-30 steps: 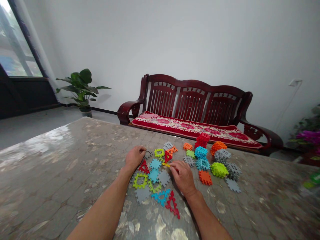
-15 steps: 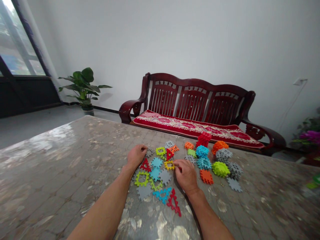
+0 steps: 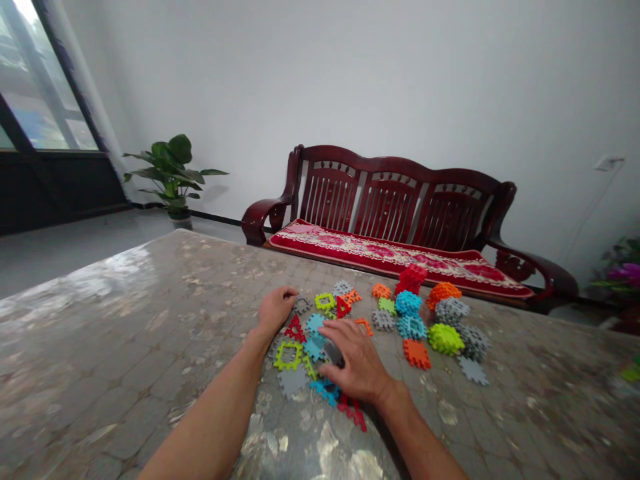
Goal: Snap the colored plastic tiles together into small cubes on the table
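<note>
My left hand (image 3: 277, 311) rests on the table at the far left of the loose pieces. Its fingers are curled in at the edge of a grey open-centred interlocking tile (image 3: 302, 305). Over the middle of the pile is my right hand (image 3: 359, 363), thumb and fingers apart, with a grey tile partly showing beneath it. Around the hands lie light blue tiles (image 3: 315, 347), a lime square frame (image 3: 289, 356), a red triangle frame (image 3: 295, 329), a grey solid tile (image 3: 293, 383) and a blue triangle frame (image 3: 326, 391). A red triangle (image 3: 353, 412) is partly covered by my right wrist.
To the right stand stacks sorted by colour: red (image 3: 411, 279), blue (image 3: 411, 327), lime (image 3: 446, 339), orange (image 3: 444, 293) and grey (image 3: 474, 343). Behind the patterned table (image 3: 200, 320) is a wooden bench (image 3: 385, 193) with a red cushion. A potted plant (image 3: 175, 177) stands at left.
My right hand has moved left and nearer me, opening from the yellow frame it touched. That frame no longer shows. An orange piece is uncovered. My left hand stays put.
</note>
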Demonstrator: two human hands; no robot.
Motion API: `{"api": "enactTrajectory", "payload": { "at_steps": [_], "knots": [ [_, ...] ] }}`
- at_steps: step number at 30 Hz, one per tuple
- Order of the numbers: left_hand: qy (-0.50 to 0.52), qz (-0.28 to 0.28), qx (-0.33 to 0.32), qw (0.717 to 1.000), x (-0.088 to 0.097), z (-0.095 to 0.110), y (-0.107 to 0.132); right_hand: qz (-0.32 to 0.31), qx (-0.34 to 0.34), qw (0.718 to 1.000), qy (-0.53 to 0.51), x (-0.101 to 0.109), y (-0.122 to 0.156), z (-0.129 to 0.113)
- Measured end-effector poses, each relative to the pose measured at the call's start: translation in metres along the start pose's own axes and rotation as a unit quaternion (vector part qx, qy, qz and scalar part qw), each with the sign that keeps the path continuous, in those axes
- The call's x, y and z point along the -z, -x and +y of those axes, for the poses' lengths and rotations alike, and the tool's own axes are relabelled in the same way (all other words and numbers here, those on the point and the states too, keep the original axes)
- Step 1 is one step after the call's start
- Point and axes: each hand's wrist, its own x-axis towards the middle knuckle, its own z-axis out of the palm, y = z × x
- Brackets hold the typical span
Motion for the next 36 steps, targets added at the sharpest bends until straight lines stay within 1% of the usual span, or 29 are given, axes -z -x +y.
{"api": "enactTrajectory", "payload": {
  "at_steps": [4,6,8,11,15,17,19,22,24,25,28,32,36],
  "knots": [
    [0.01,0.004,-0.003,1.0,0.0,-0.001,0.0,-0.07,0.033,0.996,0.041,-0.009,0.006,-0.006],
    [0.015,0.004,-0.003,1.0,-0.001,-0.001,-0.001,-0.084,0.042,0.994,0.055,-0.016,0.008,-0.007],
    [0.017,0.002,-0.004,1.0,-0.001,-0.002,-0.001,-0.072,0.042,0.994,0.072,-0.021,0.008,-0.006],
    [0.02,0.002,-0.005,1.0,-0.001,-0.001,-0.001,-0.036,0.026,0.994,0.099,-0.025,0.005,0.001],
    [0.024,0.003,0.006,1.0,0.0,0.0,0.0,0.02,-0.023,0.991,0.131,-0.022,0.001,0.013],
    [0.023,0.004,0.01,1.0,0.0,0.0,0.0,0.039,-0.031,0.99,0.129,-0.018,0.0,0.01],
    [0.025,0.007,0.014,1.0,0.0,0.0,-0.001,0.029,0.004,0.994,0.106,-0.015,-0.001,-0.001],
    [0.037,0.008,0.009,0.999,0.0,0.0,-0.001,-0.03,0.091,0.993,0.066,-0.015,-0.004,-0.024],
    [0.045,0.008,0.005,0.999,0.001,0.0,-0.002,-0.063,0.118,0.989,0.054,-0.019,-0.006,-0.036],
    [0.047,0.007,0.006,0.999,0.002,0.0,-0.002,-0.072,0.119,0.989,0.053,-0.022,-0.008,-0.038],
    [0.061,0.009,0.012,0.998,0.001,-0.001,-0.002,-0.065,0.083,0.993,0.059,-0.03,-0.008,-0.033],
    [0.071,0.013,0.01,0.997,-0.001,-0.001,-0.002,-0.017,0.02,0.996,0.081,-0.034,-0.004,-0.014],
    [0.074,0.007,0.009,0.997,0.003,0.0,-0.002,0.013,-0.003,0.995,0.101,-0.035,-0.001,-0.007]
  ]
}}
